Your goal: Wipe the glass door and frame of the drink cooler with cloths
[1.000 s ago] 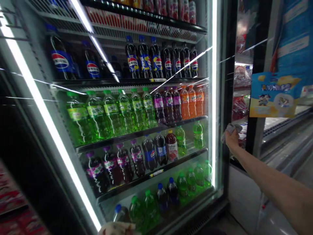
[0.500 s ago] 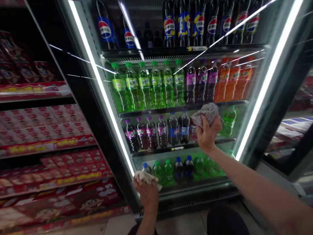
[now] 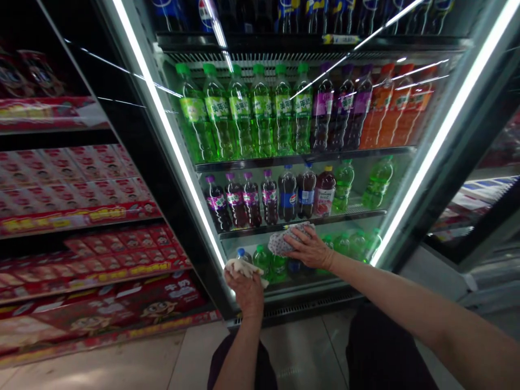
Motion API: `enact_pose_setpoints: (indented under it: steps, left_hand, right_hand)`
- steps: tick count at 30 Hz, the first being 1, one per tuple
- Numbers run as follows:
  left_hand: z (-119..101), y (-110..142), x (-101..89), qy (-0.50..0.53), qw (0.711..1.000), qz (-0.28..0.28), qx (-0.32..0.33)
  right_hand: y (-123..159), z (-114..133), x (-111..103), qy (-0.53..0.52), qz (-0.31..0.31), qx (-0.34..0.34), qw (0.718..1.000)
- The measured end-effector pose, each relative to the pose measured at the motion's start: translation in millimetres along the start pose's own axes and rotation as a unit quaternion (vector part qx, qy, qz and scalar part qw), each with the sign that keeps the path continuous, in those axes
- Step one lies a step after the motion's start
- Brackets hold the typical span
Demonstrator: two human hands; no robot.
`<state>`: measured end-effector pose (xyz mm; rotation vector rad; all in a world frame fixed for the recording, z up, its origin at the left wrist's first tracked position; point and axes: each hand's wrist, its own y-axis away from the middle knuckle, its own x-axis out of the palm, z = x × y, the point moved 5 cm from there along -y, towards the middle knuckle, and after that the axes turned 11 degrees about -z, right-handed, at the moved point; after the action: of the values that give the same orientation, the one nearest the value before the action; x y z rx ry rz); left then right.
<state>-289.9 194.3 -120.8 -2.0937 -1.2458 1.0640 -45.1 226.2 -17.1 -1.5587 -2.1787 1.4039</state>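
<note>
Right hand [image 3: 312, 251], fingers extended, held a grey patterned cloth [image 3: 282, 241] against the glass door [image 3: 228, 244], in front of the bottom-row bottles [image 3: 262, 259]. Left hand [image 3: 249, 295] grasped a bunched cream cloth [image 3: 240, 267] low at the door's left side, near the light strip [image 3: 179, 146]; contact with the glass could not be told. Behind the glass, purple-capped soda bottles [image 3: 251, 201] stood one shelf higher, green soda bottles [image 3: 242, 122] above those. Pink-and-white cartons [image 3: 73, 189] filled shelving to the left.
</note>
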Motion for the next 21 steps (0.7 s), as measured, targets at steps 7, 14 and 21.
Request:
enact_pose_setpoints:
  steps: [7,14,21]
  left_hand:
    - [-2.5,-1.4,-1.3,0.008,1.000,0.017,-0.016]
    - [4.9,-0.1,4.8,-0.024,0.999,0.004,0.032]
    - [11.9,0.9,9.6,-0.052,0.997,-0.010,0.060]
  right_hand:
    - [90.3,-6.5,-21.1,0.003,0.069,0.062,0.996]
    - [208.4,-43.7,-43.0,0.142,0.035,0.448,0.882]
    - [321.6,-41.5,-42.9,0.114,-0.049,0.840,0.528]
